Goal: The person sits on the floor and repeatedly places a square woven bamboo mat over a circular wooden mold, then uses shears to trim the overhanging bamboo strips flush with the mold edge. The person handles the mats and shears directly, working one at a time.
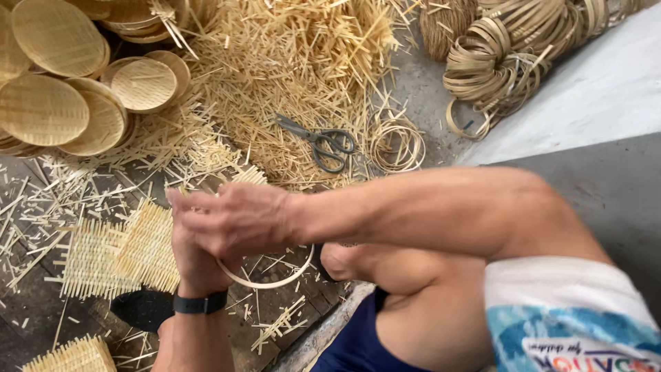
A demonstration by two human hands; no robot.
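My right hand (237, 217) reaches across from the right and lies over my left hand (196, 265), which wears a dark wristband. Both hands close on a thin pale bamboo ring (275, 281) whose lower arc shows below them. To the left of the hands, a square woven bamboo mat (148, 248) with frayed ends touches them, with a second mat (89, 258) beside it. My bare knee (385, 265) is just right of the ring.
Grey scissors (323, 143) lie on a heap of bamboo offcuts (289, 69). Round woven discs (48, 103) are stacked at top left. Coiled bamboo strips (509, 55) sit at top right, a small coil (398, 145) near the scissors. Another mat (69, 356) lies bottom left.
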